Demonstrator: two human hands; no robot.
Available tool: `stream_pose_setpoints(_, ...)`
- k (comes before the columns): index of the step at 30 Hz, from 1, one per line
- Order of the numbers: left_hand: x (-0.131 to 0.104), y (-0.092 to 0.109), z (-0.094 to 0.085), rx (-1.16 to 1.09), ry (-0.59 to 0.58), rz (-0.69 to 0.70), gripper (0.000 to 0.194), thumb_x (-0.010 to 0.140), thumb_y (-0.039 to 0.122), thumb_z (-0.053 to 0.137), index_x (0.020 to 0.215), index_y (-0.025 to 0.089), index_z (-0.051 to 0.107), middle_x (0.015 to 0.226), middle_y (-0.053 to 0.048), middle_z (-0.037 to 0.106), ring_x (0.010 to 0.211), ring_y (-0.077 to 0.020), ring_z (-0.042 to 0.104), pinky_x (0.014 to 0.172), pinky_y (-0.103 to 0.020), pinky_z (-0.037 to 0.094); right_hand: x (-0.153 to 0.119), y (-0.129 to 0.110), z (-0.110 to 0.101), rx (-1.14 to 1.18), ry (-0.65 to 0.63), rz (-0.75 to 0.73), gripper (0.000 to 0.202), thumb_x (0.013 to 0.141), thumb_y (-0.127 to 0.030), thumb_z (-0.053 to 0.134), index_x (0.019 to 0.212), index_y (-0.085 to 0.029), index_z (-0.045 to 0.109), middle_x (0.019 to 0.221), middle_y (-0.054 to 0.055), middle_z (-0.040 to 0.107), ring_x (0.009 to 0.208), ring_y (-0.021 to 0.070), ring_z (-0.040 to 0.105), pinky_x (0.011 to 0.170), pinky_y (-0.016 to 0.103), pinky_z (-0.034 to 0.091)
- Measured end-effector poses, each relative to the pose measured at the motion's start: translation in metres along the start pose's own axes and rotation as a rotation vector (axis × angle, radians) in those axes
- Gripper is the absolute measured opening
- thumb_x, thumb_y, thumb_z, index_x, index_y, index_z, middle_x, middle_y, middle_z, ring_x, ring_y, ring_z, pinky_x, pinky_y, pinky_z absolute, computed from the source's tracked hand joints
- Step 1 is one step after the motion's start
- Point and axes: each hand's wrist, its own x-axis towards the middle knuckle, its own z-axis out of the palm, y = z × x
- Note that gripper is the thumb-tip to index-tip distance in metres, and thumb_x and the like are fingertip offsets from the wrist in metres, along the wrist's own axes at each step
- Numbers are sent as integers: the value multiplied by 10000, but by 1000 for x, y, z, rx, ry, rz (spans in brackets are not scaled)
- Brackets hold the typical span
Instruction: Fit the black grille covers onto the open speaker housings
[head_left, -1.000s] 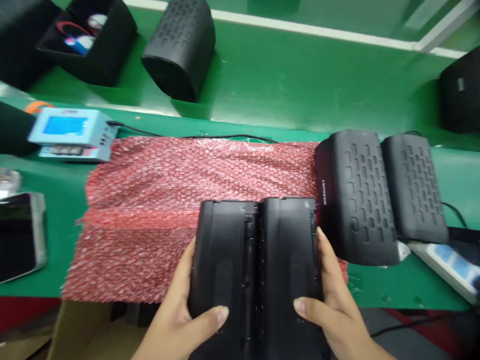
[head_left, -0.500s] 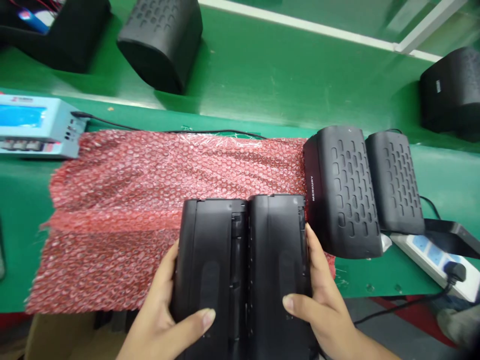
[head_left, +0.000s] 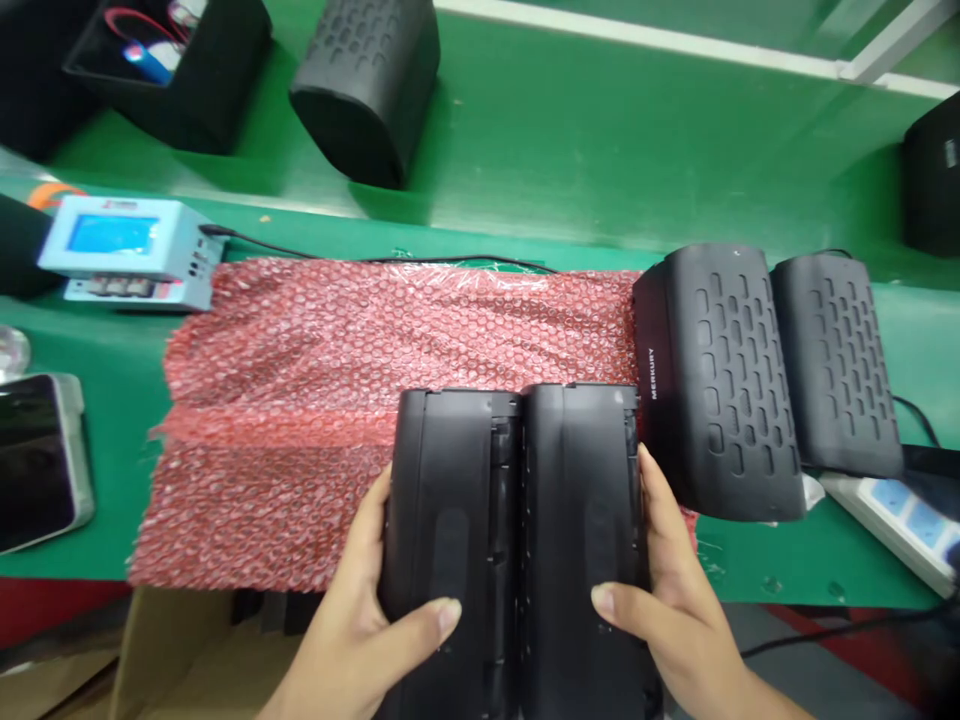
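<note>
Two long black plastic housings are held side by side at the front edge of the bench, their long sides touching or nearly so. My left hand (head_left: 375, 610) grips the left housing (head_left: 452, 480), thumb on its face and fingers around its outer side. The right housing (head_left: 577, 470) is in my right hand (head_left: 667, 600), held the same way, with the index finger along its outer edge. Both lower ends run out of the picture. Just beyond my right fingertips stands a black dimpled unit marked MERKURY (head_left: 720, 390).
Red bubble wrap (head_left: 315, 350) covers the middle of the green bench (head_left: 525, 130). A second dimpled unit (head_left: 836, 370) and a power strip (head_left: 885, 520) are at the right. Left are a light-blue meter (head_left: 135, 250) and a phone (head_left: 41, 460). Below sits a cardboard box (head_left: 202, 660).
The view has swung left, so the bench things appear further right and the phone has come into sight. Both hands keep the same hold on the two housings.
</note>
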Motion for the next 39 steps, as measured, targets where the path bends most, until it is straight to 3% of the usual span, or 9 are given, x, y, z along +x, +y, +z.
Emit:
stream_pose_setpoints(8,-1,0,0,-7,-3,12,936,611,378,790,1413,278,318,1452,-42,420,1352,-285,355,1096,-355,352,0,4,-3,-78,-13,-48,840,847,-229,605,1493,-369,86,1563,-54,164,1435,206,185,1140,406,313)
stream_pose_setpoints(12,-1,-1,-1,-1,-33,17,915,636,371,781,1414,295,307,1460,-28,406,1350,-267,356,1124,-356,307,0,7,0,-61,-10,-132,809,846,-203,603,1485,-383,141,1553,-59,207,1420,171,231,1101,324,374)
stream_pose_setpoints(21,0,-3,-3,-67,-111,31,944,653,352,772,1435,277,248,1459,-61,391,1327,-295,377,1139,-418,272,5,14,-13,-367,-75,-348,773,888,-201,520,1518,-232,74,1545,55,224,1356,207,374,922,295,544)
stream_pose_setpoints(24,3,-8,-4,-95,-166,85,954,672,336,762,1451,270,217,1480,-65,359,1350,-296,347,1137,-400,279,0,11,-12,-648,0,-401,787,906,-244,494,1519,-178,5,1563,111,133,1411,289,243,1021,435,466)
stream_pose_setpoints(26,5,-12,-5,-87,-198,149,964,678,328,756,1462,263,200,1497,-75,328,1369,-309,314,1144,-427,262,-3,5,-7,-919,74,-503,828,897,-276,519,1518,-187,-21,1570,141,20,1427,385,98,1082,632,274)
stream_pose_setpoints(29,8,-13,-7,-63,-221,222,963,676,306,741,1468,238,197,1495,-100,318,1373,-330,299,1157,-491,203,-3,-8,3,-1289,-3,-807,749,877,-380,562,1507,-293,166,1573,130,-7,1409,463,8,1040,752,77)
stream_pose_setpoints(32,8,-12,-7,-40,-226,247,978,665,268,730,1478,224,187,1502,-116,298,1382,-347,274,1153,-534,186,4,-17,14,-1454,-165,-1040,583,866,-468,571,1413,-359,401,1563,127,94,1420,419,41,1096,667,105)
stream_pose_setpoints(35,8,-13,-8,-3,-215,263,995,657,256,733,1486,234,183,1511,-115,278,1399,-358,227,1145,-555,192,11,-21,27,-1443,-166,-1097,375,885,-453,544,1248,-367,579,1544,108,175,1432,342,73,1130,594,128)
stream_pose_setpoints(39,9,-20,-8,39,-200,312,1013,657,246,737,1494,252,165,1518,-108,254,1409,-359,198,1148,-565,181,15,-19,41,-1414,-158,-1138,261,879,-385,551,1121,-368,647,1524,79,231,1421,311,144,1120,594,167)
